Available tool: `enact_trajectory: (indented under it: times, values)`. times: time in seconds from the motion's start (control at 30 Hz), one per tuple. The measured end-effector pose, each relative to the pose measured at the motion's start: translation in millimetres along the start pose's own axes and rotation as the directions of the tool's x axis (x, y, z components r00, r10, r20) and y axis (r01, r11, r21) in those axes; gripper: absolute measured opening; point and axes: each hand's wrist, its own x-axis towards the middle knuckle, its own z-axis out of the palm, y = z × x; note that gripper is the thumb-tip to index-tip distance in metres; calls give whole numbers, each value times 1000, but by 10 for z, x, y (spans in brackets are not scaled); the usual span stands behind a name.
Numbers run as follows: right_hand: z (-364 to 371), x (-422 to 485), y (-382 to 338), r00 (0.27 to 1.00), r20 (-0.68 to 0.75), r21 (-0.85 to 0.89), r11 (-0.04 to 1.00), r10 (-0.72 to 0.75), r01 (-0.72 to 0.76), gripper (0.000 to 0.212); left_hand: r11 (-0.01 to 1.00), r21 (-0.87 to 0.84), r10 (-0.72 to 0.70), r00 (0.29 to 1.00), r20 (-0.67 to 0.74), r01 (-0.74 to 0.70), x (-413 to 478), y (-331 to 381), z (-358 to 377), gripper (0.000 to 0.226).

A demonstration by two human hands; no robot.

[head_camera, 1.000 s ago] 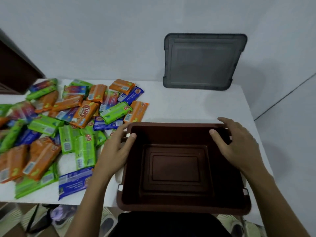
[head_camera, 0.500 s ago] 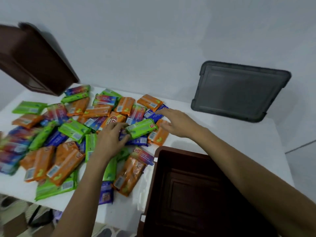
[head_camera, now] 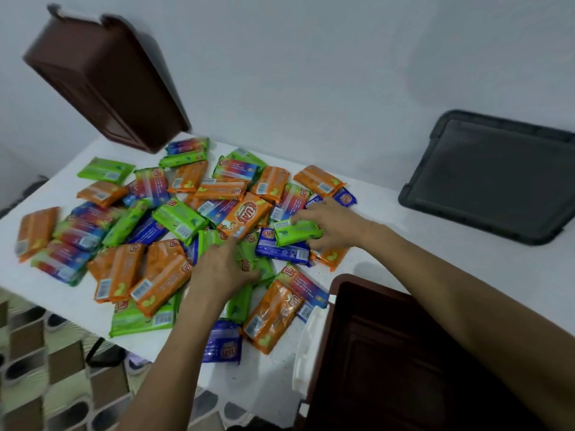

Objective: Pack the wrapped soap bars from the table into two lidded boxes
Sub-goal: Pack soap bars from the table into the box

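Head camera: our right hand (head_camera: 329, 225) curls round a green soap bar (head_camera: 297, 233) atop the pile (head_camera: 161, 269) on the white table (head_camera: 373, 200). Our left hand (head_camera: 222, 269) rests loose-fingered on green bars, near the open brown box (head_camera: 373, 337). Half a second ago the right hand lay flat, gripping nothing.
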Motion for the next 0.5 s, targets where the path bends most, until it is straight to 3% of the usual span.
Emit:
enact_trajectory:
  times: [0.17, 0.23, 0.37, 0.5]
  values:
    - [-187, -385, 34, 978, -157, 364, 929, 140, -75, 37, 958, -288, 13, 1000, 14, -8, -92, 65, -257, 72]
    - [-293, -593, 71, 949, -224, 479, 873, 223, -92, 38, 943, -322, 79, 997, -21, -81, -160, 112, -406, 64]
    - [-474, -1096, -32, 878, -335, 736, 677, 342, 17, 31, 876, -386, 218, 952, -215, -288, -324, 229, -585, 58]
    - [-579, -1624, -276, 802, -389, 827, 556, 454, 87, 25, 703, -556, 321, 895, -309, -444, -439, 401, -652, 50]
